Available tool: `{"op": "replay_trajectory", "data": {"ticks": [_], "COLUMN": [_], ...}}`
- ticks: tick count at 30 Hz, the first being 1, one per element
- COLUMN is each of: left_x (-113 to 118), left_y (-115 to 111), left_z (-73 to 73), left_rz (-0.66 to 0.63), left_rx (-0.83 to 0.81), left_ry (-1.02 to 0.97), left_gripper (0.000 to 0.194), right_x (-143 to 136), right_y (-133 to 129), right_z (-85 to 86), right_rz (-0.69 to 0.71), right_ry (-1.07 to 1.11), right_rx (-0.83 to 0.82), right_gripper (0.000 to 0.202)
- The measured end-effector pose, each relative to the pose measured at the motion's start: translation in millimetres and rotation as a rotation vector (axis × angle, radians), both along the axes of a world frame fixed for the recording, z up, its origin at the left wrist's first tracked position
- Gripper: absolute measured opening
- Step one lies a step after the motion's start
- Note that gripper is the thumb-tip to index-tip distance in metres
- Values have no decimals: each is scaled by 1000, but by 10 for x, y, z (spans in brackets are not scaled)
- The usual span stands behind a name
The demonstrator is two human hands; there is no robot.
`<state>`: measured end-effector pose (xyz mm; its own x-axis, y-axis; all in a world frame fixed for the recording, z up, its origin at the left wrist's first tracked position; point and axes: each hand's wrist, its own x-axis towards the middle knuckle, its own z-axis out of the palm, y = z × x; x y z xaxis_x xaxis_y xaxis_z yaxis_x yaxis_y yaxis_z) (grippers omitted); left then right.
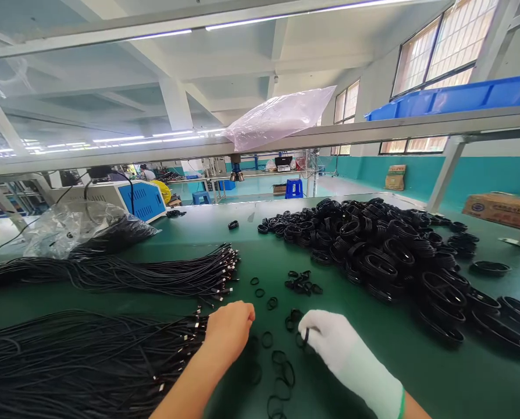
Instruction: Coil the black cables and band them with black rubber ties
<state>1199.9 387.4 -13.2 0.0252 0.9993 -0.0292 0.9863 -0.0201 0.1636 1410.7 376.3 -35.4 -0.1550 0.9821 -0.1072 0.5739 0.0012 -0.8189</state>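
Observation:
My left hand is bare and closed, its fingers curled beside the plug ends of the nearer bundle of black cables. Whatever it may hold is hidden. A white glove covers my right hand, whose thumb and fingertips pinch a small black band. Just left of that fingertip grip lie several more black bands, loose on the green tabletop. Beyond them sits a little cluster of small black pieces. Behind my left hand stretches a second bundle of straight black cables, plugs pointing right.
A large heap of coiled black cables covers the right side. At the back left are a clear plastic bag and a blue-and-white machine. Overhead, a shelf rail carries a plastic bag and a blue bin.

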Motion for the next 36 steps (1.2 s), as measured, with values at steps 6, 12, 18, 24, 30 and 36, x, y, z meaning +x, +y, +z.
{"op": "replay_trajectory", "data": {"ticks": [6,12,18,24,30,36], "left_x": [521,354,349,671,340,473], "left_y": [136,157,234,397,377,286], "left_z": [-255,-165,-49,-247,-121,-108], "left_rz": [-194,-166,-111,-201,-173,-123], "left_rx": [15,-11,-12,18,-116,-19], "left_ry": [1,58,72,-27,-19,54], "left_gripper": [15,12,12,17,14,15], "right_x": [13,74,86,54,76,155], "right_y": [-40,106,106,151,137,208], "right_z": [-48,-112,-67,-123,-94,-148], "right_rz": [130,-138,-291,-295,-320,-344], "right_ry": [-147,-35,118,126,171,4], "right_rx": [63,79,149,198,175,256], "right_gripper": [38,24,27,29,29,32]}}
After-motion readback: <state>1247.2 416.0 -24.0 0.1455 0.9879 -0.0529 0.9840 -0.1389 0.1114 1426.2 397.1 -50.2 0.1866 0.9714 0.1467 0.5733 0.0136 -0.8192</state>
